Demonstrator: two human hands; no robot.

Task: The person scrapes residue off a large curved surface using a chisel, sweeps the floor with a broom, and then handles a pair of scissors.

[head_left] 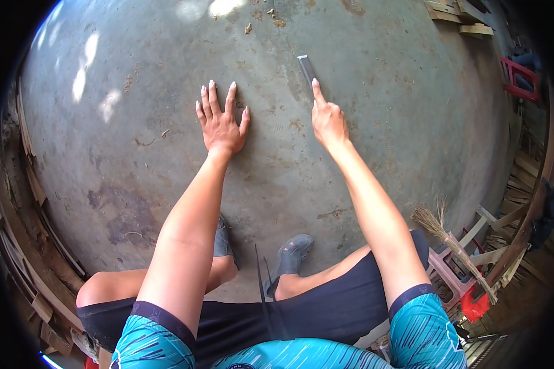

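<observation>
Grey blade (306, 69) sits gripped in right fingers (317, 93); left fingers (214, 101) splay.

**No legible txt in view**

Your turquoise jersey (301, 353) has a dark round badge (241, 366) at the btm edge of your view, w/ tiny pale characters, too small & cut off to read. Your L cuff (166, 321) carries a faint emblem, unclear; your R sleeve (421, 326) shows a pale outlined mark near its outer edge, also unreadable.
</observation>
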